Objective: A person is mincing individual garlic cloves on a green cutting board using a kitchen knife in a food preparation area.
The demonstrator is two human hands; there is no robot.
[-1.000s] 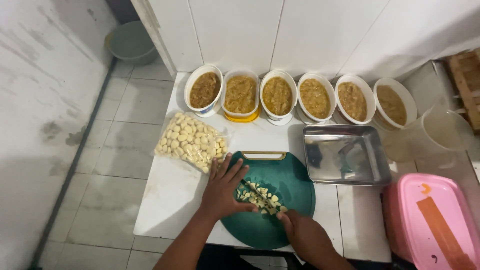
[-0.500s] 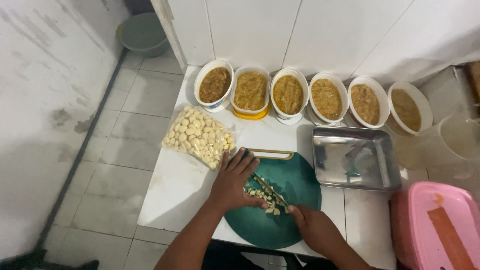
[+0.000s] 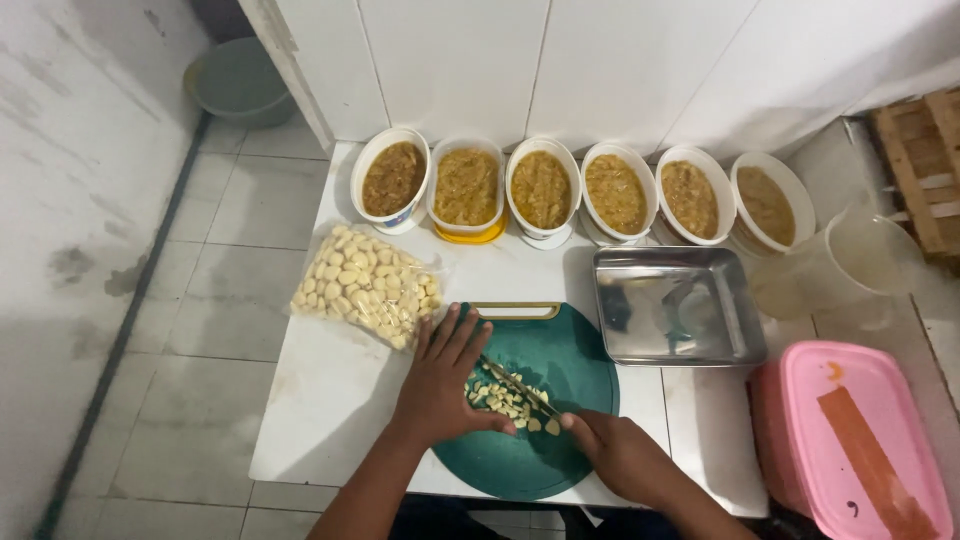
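Pressing flat left hand (image 3: 440, 385) on garlic (image 3: 505, 398)

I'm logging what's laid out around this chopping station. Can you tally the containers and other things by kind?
Bowls of brown paste: 6
Steel tray: 1
Green cutting board: 1
Knife: 1
Bag of peeled garlic cloves: 1
Pink lidded box: 1
Clear plastic jug: 1
Grey basin on the floor: 1
Total: 13

Six paste-filled tubs (image 3: 541, 190), steel tray (image 3: 676, 305), pink box (image 3: 860, 430).
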